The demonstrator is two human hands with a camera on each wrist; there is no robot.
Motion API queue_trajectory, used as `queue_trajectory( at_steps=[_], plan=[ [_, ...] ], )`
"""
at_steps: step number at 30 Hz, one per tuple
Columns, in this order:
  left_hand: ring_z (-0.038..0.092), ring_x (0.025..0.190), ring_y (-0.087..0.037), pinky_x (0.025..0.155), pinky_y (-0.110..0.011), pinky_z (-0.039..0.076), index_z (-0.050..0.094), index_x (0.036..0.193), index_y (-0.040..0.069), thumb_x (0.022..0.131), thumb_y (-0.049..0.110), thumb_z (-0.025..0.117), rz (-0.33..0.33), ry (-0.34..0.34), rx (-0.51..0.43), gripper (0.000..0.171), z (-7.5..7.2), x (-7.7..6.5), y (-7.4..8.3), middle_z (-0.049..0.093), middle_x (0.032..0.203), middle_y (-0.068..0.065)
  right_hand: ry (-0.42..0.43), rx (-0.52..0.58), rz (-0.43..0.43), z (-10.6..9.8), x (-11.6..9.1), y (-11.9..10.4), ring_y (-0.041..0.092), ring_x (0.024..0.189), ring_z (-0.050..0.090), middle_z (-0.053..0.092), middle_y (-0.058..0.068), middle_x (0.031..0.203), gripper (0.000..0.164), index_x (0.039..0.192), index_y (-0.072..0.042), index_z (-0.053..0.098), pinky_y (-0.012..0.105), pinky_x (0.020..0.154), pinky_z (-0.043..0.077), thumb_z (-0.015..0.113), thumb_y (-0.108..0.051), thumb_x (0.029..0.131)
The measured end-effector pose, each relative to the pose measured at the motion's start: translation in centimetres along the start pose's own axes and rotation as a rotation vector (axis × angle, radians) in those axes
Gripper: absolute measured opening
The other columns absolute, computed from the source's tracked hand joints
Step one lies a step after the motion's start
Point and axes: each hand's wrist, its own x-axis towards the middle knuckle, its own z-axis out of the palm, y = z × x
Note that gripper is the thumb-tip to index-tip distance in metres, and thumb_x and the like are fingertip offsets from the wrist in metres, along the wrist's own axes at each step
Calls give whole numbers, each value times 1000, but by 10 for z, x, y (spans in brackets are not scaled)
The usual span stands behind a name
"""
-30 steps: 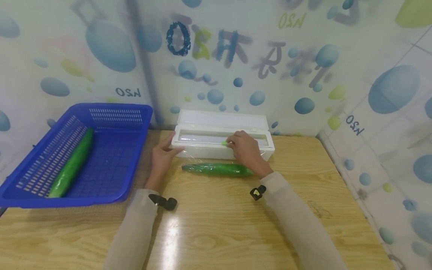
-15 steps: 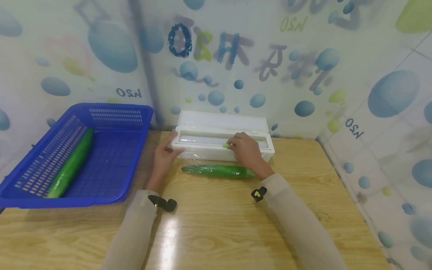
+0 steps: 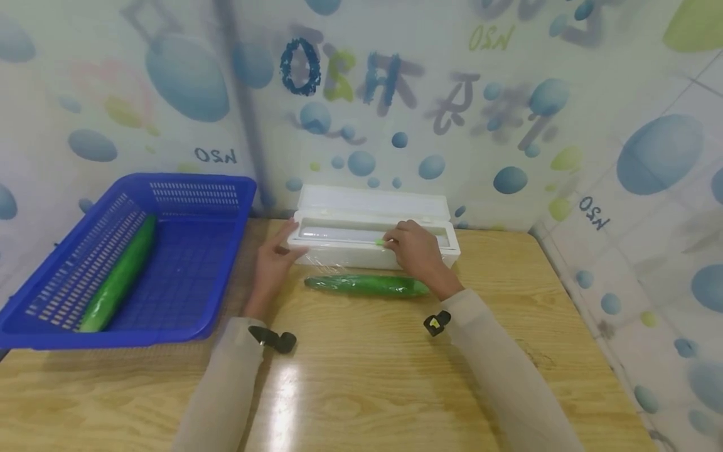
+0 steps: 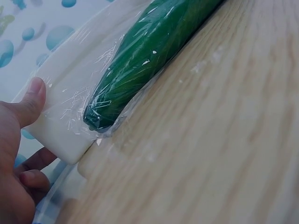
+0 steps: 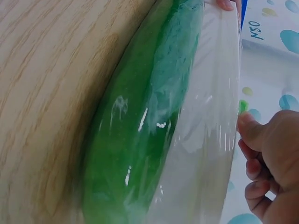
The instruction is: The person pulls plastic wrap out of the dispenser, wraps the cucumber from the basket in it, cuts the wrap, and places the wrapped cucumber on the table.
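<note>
A white cling film dispenser (image 3: pixel 361 256) stands lengthwise against the wall with its lid (image 3: pixel 373 202) raised. My left hand (image 3: pixel 275 267) holds its left end, thumb on the front face and fingers round the end, as the left wrist view shows. With thumb and fingertips my right hand (image 3: pixel 417 252) pinches a small green slider (image 3: pixel 380 242) on the dispenser's front top edge, right of the middle. Clear film runs from the dispenser down over a cucumber (image 3: pixel 361 285), which lies on the table just in front. In the left wrist view the film clings round the cucumber's tip (image 4: pixel 105 112).
A blue plastic basket (image 3: pixel 226 270) stands on the left, with another cucumber (image 3: pixel 121 276) along its left side. The wooden table (image 3: pixel 350 383) meets a patterned wall (image 3: pixel 361 113) behind the dispenser and another at the right.
My right hand has shifted slightly to the right along the dispenser's edge, with the green slider between its fingers. The left hand stays at the left end.
</note>
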Motion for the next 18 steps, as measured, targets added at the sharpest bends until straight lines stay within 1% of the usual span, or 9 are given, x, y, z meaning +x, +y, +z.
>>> queue_trajectory(
  at_steps=[2,4,7,8,10,12,14,16,18],
  plan=[
    [41,131,-11,73,-16,41,60,129,15,79,10,78,-5,5,14,54,-1,0,0,48,140,6,-3,-8,-4,-2,-1,2,18,80,57,62,1,85,12,99,-10,73,29,62,50,65,-17,92],
    [40,131,-9,86,-18,40,61,129,15,79,10,79,-7,10,20,54,-1,0,0,48,140,7,1,-8,-6,-4,-3,5,19,81,57,62,2,85,12,98,-9,73,30,66,52,66,-16,91],
    [39,132,-8,101,-22,34,61,129,16,78,10,79,-12,22,17,54,-2,-1,0,49,140,8,13,-5,-13,-7,-6,10,20,83,59,63,2,85,12,98,-8,73,33,73,53,67,-14,90],
    [39,131,-8,104,-23,32,61,128,15,78,10,79,-12,22,10,53,-2,-1,1,49,140,8,19,-2,-15,-8,-7,11,20,83,59,64,3,85,11,98,-8,74,33,74,53,68,-14,90],
    [39,131,-9,101,-23,34,61,128,14,79,10,79,-10,18,7,53,-2,-2,2,49,140,7,22,-4,-15,-8,-9,15,21,83,59,64,2,85,11,97,-8,74,34,74,53,68,-14,90],
    [40,131,-10,97,-22,36,61,128,14,79,10,79,-11,12,0,52,-1,-2,2,49,140,6,25,-10,-11,-8,-11,18,20,82,59,64,2,85,11,97,-8,74,33,69,53,69,-14,89],
    [40,132,-11,97,-20,36,61,128,13,79,10,79,-10,10,-5,52,0,-2,2,49,139,5,29,-11,-6,-8,-13,22,20,83,59,64,1,85,11,97,-9,74,33,67,52,69,-15,89],
    [39,132,-12,97,-21,36,61,128,12,79,10,79,-7,13,-11,52,0,-2,2,49,140,3,35,-10,-7,-9,-16,25,21,82,59,64,1,84,11,96,-9,74,34,67,52,70,-15,89],
    [39,133,-13,104,-24,32,61,128,12,79,10,79,-5,18,-14,52,1,-1,1,50,139,2,45,-15,-10,-11,-18,29,21,82,59,63,2,83,11,96,-8,74,34,68,52,70,-14,88]
  ],
)
